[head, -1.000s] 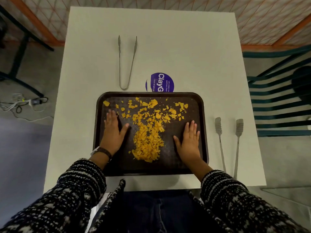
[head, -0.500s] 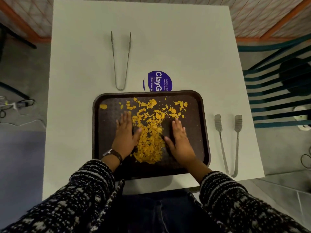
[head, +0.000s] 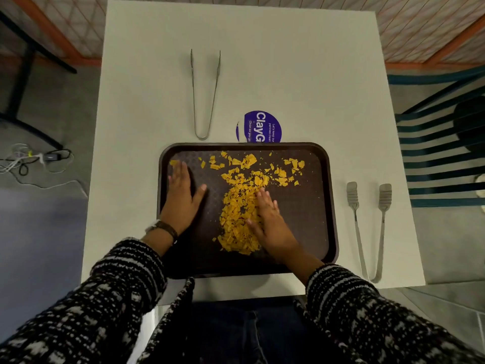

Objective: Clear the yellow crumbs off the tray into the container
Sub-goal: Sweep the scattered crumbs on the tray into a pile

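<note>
hiding under the tray (head: 331,206), a purple sticker (head: 262,126) shows half.

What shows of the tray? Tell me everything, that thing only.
The tray is a dark brown rectangle with rounded corners, a low raised rim and a patterned floor, plastic by its look. It lies flat on the white table, close to its near edge. Over its far half lie scattered yellow crumbs, heaped mid-tray. The left hand rests flat on its left side; the right hand lies on the heap. Its far rim overlaps a purple sticker.
</note>
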`<state>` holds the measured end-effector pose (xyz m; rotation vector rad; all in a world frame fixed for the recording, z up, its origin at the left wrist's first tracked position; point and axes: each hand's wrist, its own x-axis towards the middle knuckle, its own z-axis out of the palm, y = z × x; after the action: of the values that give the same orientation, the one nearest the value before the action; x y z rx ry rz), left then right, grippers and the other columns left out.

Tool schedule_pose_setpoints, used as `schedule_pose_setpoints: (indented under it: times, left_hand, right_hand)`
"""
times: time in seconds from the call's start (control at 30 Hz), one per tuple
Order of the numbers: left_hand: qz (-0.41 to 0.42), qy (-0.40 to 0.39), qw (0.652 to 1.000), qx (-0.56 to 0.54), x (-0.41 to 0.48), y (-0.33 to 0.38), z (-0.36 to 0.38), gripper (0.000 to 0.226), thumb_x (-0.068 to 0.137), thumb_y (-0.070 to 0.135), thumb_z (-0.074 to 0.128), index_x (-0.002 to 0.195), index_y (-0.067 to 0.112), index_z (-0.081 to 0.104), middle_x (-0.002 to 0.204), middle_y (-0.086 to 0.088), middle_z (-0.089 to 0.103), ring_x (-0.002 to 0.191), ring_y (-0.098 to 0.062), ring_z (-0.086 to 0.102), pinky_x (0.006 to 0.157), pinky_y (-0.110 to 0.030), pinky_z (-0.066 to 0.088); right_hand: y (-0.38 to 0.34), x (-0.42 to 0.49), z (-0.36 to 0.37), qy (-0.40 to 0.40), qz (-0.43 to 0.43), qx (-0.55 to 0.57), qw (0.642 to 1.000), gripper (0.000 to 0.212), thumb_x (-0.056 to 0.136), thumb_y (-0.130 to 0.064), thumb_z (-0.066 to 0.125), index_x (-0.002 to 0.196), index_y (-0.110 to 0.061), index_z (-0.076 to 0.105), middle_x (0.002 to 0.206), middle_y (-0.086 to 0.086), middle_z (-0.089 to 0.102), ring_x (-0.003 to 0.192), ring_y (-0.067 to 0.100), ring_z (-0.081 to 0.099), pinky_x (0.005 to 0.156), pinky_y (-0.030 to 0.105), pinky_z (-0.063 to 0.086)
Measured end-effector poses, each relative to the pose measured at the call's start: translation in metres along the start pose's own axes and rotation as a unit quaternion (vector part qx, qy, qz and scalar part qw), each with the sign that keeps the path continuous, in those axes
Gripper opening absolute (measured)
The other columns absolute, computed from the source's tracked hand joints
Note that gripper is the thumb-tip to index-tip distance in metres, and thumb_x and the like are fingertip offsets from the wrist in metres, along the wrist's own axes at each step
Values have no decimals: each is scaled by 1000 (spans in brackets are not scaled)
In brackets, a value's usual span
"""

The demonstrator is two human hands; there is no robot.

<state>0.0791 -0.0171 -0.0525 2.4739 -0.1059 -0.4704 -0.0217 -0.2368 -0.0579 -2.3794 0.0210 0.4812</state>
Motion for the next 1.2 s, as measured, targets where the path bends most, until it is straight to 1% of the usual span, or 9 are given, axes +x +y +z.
schedule_pose_setpoints:
  times: [0.1, 0.27, 0.47, 0.57, 0.67, 0.8, 0.93, 1.03, 1.2]
  left_hand:
    - [-12, 1, 1000, 21, 16, -6, -5, 76, 95, 39, 39, 147, 4, -4, 157, -13, -8, 144, -23, -10, 116, -33, -6]
    - [-36, 5, 999, 39, 25, -3, 8, 75, 96, 41, 37, 146, 1, -2, 156, -17, -5, 144, -27, -11, 117, -38, -7]
    - [81, -110, 990, -46, -8, 25, 40, 73, 94, 47, 34, 145, 28, -15, 153, 8, -17, 139, -16, -18, 113, -38, -4]
    - [109, -141, 980, -87, -24, 33, 49, 71, 95, 44, 35, 140, 37, -20, 150, 13, -15, 138, -13, -15, 113, -40, -1]
    - [88, -119, 984, -102, -22, 25, 42, 71, 94, 46, 35, 144, 36, -16, 155, 10, -11, 141, -13, -10, 113, -39, 3]
    - [43, -29, 995, -82, 0, 7, 23, 71, 94, 45, 37, 147, 27, -7, 153, 9, -10, 136, -12, -12, 110, -36, 1]
    - [-2, 26, 999, -28, 27, -3, 12, 71, 96, 39, 38, 148, 8, 0, 157, -11, 0, 138, -13, -11, 117, -40, -5]
    - [-1, 29, 1000, 1, 35, 5, 18, 71, 96, 40, 36, 147, 5, 1, 157, -12, 1, 143, -18, -9, 117, -39, -9]
    - [51, -24, 998, -38, 27, 40, 41, 70, 95, 44, 33, 148, 15, -2, 157, -4, -2, 137, -11, -15, 113, -34, -10]
  right_hand:
    - [-1, -2, -5, 8, -23, 5, 1000, 70, 98, -39, 41, 149, -16, -1, 157, -1, -7, 145, 13, -11, 116, 25, -10]
    - [25, -5, -28, 86, 59, -10, 995, 70, 96, -42, 38, 149, -15, 0, 155, -6, -8, 143, 8, -12, 114, 24, -10]
    - [61, 4, -54, 132, 145, -8, 980, 70, 97, -42, 38, 150, -11, 4, 160, 4, -1, 145, 13, -7, 117, 30, -6]
    - [59, 16, -52, 130, 167, 3, 977, 72, 97, -43, 37, 150, -11, 1, 160, 4, -3, 145, 15, -9, 118, 33, -6]
    - [41, 22, -41, 115, 139, 3, 984, 74, 96, -46, 37, 150, -12, -2, 159, 3, -6, 142, 12, -16, 117, 34, -8]
    - [7, 17, -19, 37, 53, 31, 997, 79, 91, -58, 32, 148, -23, -10, 157, -4, -11, 142, 16, -16, 115, 36, -8]
    - [-3, 11, -15, 6, -33, 47, 998, 73, 96, -40, 42, 150, -14, 0, 157, -3, -4, 146, 14, -7, 118, 30, -6]
    - [9, 8, -26, 53, -2, 51, 997, 74, 94, -51, 35, 150, -18, 1, 157, -6, -4, 145, 8, -9, 116, 25, -7]
    - [51, 14, -57, 120, 75, 15, 990, 76, 92, -54, 33, 151, -14, 6, 159, 0, 1, 146, 14, -6, 119, 32, -4]
